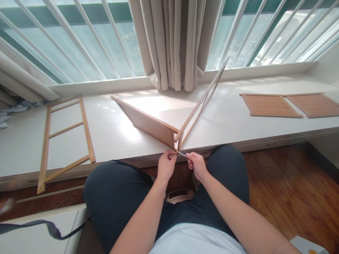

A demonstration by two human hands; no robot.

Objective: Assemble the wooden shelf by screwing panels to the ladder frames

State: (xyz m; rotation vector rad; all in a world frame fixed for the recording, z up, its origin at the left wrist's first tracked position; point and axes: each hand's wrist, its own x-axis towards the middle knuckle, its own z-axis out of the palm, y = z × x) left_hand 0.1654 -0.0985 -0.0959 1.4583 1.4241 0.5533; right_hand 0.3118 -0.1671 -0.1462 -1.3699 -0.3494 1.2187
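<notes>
A brown wooden panel (150, 120) stands on edge on the white window ledge (212, 127). It meets an open wooden frame (197, 111) in a V whose corner is at the ledge's front edge. My left hand (166, 165) is closed, its fingers pinching the wood at the low end of that corner. In my closed right hand (196, 164) is a thin metal rod-like tool (182, 154), pointing left to the same corner. The tool's tip is too small to make out, and its grip end is hidden in my fingers.
A ladder-like wooden frame (87, 134) lies at the left, overhanging the ledge's front. Two flat brown panels (272, 105) rest at the right. Behind hangs a beige curtain (174, 42) before barred windows. A white box (308, 245) sits on the wooden floor (286, 183), lower right.
</notes>
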